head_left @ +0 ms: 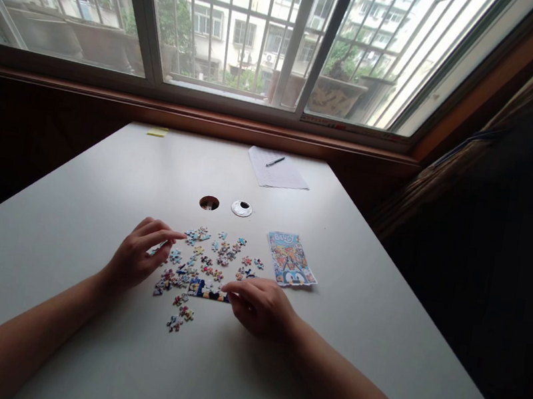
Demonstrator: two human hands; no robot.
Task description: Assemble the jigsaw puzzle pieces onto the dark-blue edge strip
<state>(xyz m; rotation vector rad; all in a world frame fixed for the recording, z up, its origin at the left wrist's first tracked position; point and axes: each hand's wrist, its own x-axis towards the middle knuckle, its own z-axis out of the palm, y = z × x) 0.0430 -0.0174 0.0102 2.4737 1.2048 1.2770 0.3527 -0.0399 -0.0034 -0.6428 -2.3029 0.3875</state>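
Several small colourful jigsaw pieces lie scattered on the white table in front of me. A short joined strip of pieces lies near my right hand, whose curled fingers touch its right end. My left hand hovers at the left of the scatter, fingers bent, index and thumb close together over loose pieces; whether it holds one is hidden. A printed puzzle picture sheet lies to the right of the pieces.
Further back are a round cable hole, its white cap, a paper sheet with a pen, and a yellow sticky note. A barred window spans the back. Dark curtains hang right.
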